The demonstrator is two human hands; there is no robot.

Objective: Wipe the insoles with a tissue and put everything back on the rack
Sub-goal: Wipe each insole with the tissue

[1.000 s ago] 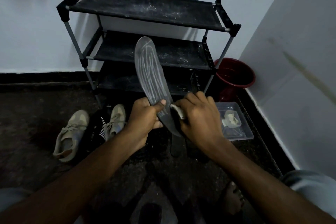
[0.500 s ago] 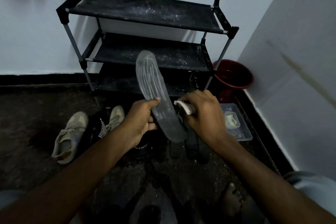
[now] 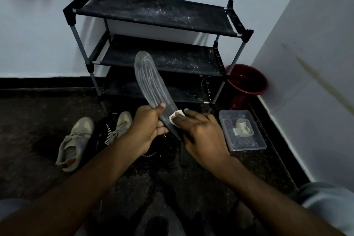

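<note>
Dark floor (image 3: 28,140), rack (image 3: 153,13) at 12 o'clock. Mid-wipe: left grip (image 3: 149,128) curls round insole (image 3: 147,74), right grip (image 3: 201,136) pinches tissue (image 3: 177,116); next, probably stroke toeward.

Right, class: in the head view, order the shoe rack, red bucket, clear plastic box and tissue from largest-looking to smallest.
1. shoe rack.
2. red bucket and clear plastic box look alike; the box is nearer the camera, so I won't rank them.
3. tissue, partly under the right hand.
</note>
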